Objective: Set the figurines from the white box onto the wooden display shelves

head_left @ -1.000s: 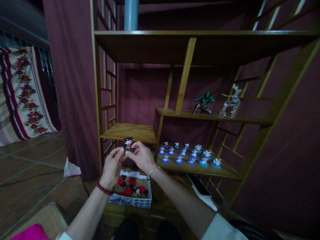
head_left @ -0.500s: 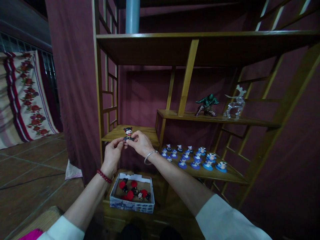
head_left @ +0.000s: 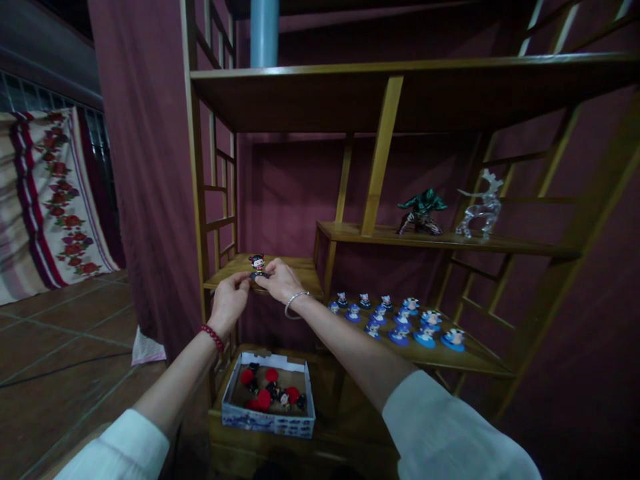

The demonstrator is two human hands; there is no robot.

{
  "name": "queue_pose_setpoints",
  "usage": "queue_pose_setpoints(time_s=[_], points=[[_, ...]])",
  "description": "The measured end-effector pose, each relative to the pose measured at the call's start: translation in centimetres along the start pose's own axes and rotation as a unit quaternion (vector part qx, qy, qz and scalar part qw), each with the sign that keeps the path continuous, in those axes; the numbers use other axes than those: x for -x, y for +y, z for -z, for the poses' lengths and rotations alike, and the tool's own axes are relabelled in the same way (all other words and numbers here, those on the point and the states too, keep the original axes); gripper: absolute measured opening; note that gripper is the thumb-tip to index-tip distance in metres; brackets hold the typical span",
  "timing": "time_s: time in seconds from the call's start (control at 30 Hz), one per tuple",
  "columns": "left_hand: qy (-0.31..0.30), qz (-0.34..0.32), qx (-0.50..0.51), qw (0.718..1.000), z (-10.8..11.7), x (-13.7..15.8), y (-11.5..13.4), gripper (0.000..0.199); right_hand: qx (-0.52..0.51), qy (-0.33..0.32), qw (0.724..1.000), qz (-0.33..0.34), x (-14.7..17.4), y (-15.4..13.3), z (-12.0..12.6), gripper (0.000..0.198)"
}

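Note:
A small figurine (head_left: 257, 263) with black hair buns and a dark round base stands upright over the front of the small left shelf (head_left: 300, 267). My right hand (head_left: 281, 283) pinches its base from the right. At the base's left edge is my left hand (head_left: 231, 301), thumb and fingers closed on it. Whether the base rests on the shelf I cannot tell. Below my hands, an open cardboard box (head_left: 267, 425) holds several similar figurines, some showing red bases.
To the right, a lower shelf (head_left: 453, 360) carries rows of small figurines (head_left: 400, 333) on blue, purple and dark bases. Above it stand a green-caped figure (head_left: 423, 212) and a clear deer figurine (head_left: 481, 207). A wooden post (head_left: 383, 157) rises mid-cabinet, and lattice (head_left: 219, 187) borders the left side.
The view has shifted slightly, with the box lower in it. Both hands are still at the figurine's base, which now appears closer to the shelf; my left fingers have shifted toward the base's edge.

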State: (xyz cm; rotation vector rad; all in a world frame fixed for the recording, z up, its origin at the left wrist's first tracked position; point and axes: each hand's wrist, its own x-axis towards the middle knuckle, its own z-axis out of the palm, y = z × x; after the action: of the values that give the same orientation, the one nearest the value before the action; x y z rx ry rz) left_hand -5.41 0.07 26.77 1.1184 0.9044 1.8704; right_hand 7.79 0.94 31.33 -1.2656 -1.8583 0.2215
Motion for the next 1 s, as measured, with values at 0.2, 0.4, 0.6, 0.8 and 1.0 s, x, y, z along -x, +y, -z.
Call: queue_pose_setpoints(time_s=[0.2,0.4,0.6,0.8,1.0], points=[[-0.030,-0.070,-0.370,0.926,-0.5,-0.5,1.1,0.029,0.035,-0.003,0.999,-0.017,-1.0,0.3,-0.8,0.026],[-0.072,-0.112,-0.504,0.853,-0.8,-0.9,1.8,0.031,0.074,-0.014,0.997,-0.029,-1.9,0.7,-1.8,0.028],[-0.085,-0.106,-0.543,0.829,-1.0,-1.8,1.7,0.031,0.088,-0.016,0.995,-0.040,-2.4,0.9,-2.4,0.031],[-0.083,-0.103,-0.565,0.815,-1.2,-2.8,1.4,0.033,0.106,-0.029,0.993,-0.041,-3.2,0.7,-2.8,0.030],[-0.091,-0.096,-0.589,0.797,-1.2,-3.7,1.2,0.031,0.123,-0.031,0.991,-0.035,-3.9,0.7,-3.4,0.033]])
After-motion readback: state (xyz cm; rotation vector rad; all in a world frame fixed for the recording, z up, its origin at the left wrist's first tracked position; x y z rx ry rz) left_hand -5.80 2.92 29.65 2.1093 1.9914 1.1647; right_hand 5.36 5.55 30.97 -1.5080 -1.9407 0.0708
